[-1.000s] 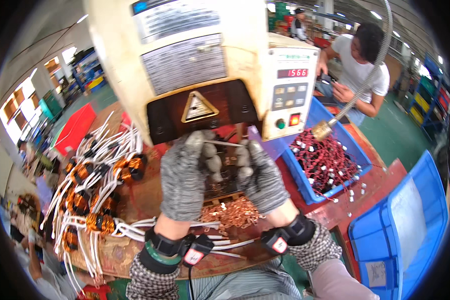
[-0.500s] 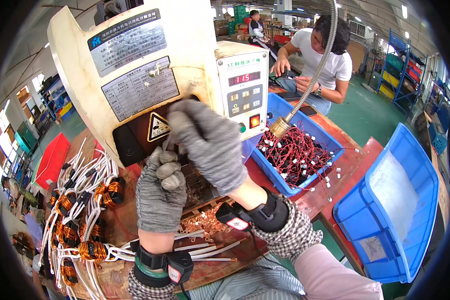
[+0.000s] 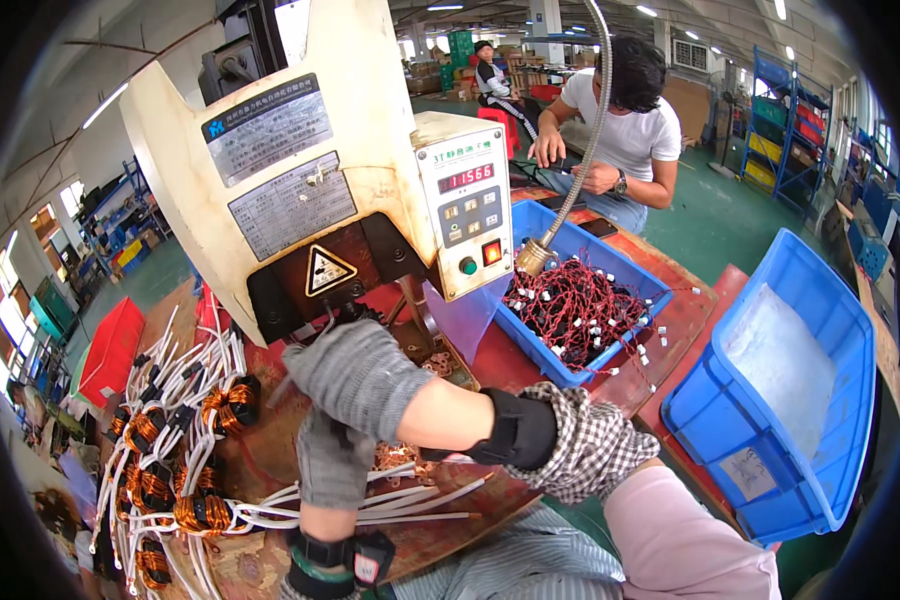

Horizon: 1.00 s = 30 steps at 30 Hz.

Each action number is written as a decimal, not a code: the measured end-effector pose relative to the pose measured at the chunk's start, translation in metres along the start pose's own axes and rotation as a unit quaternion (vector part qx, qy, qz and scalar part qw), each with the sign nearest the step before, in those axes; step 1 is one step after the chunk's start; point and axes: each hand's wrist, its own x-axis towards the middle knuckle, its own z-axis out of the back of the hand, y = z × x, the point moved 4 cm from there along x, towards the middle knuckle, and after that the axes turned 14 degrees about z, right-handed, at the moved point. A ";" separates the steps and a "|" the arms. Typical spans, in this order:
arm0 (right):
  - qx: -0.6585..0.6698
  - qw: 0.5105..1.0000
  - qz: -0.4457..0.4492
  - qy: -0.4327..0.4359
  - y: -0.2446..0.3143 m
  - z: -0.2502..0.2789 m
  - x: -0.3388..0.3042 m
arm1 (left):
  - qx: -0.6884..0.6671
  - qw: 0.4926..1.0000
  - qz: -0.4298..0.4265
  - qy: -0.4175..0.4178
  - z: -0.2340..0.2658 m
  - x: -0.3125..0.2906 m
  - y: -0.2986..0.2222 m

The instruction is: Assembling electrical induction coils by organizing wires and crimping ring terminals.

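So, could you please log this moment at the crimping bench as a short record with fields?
Left hand: grey knit glove, resting on the bench by the copper scraps, largely hidden by the right hand
Right hand: grey knit glove, crossed over the left, reaching towards the copper coils with white leads
Machine: cream press with a red digital counter
Right of the press: blue bin of red wires; larger blue tub
Background: a person in a white shirt, seated

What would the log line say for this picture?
right hand: gloved, crossed over left | left hand: gloved, under it | by: copper coils, cream press machine
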 end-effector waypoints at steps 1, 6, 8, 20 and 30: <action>0.002 1.000 0.000 -0.002 -0.004 -0.004 -0.006 | -0.184 0.956 0.197 0.117 0.010 -0.007 0.003; 0.081 0.995 0.062 0.016 -0.016 0.001 -0.042 | -0.098 0.957 0.269 0.041 0.022 -0.033 -0.030; 0.155 0.988 -0.001 0.018 -0.032 0.003 -0.048 | -0.041 0.969 0.241 0.043 0.014 -0.028 -0.044; 0.313 0.934 -0.035 -0.170 -0.013 0.004 -0.125 | 0.331 0.926 -0.008 0.181 -0.032 -0.055 -0.053; 0.178 0.982 -0.004 -0.059 -0.011 -0.006 -0.186 | 0.550 0.775 -0.112 0.290 -0.005 -0.082 -0.045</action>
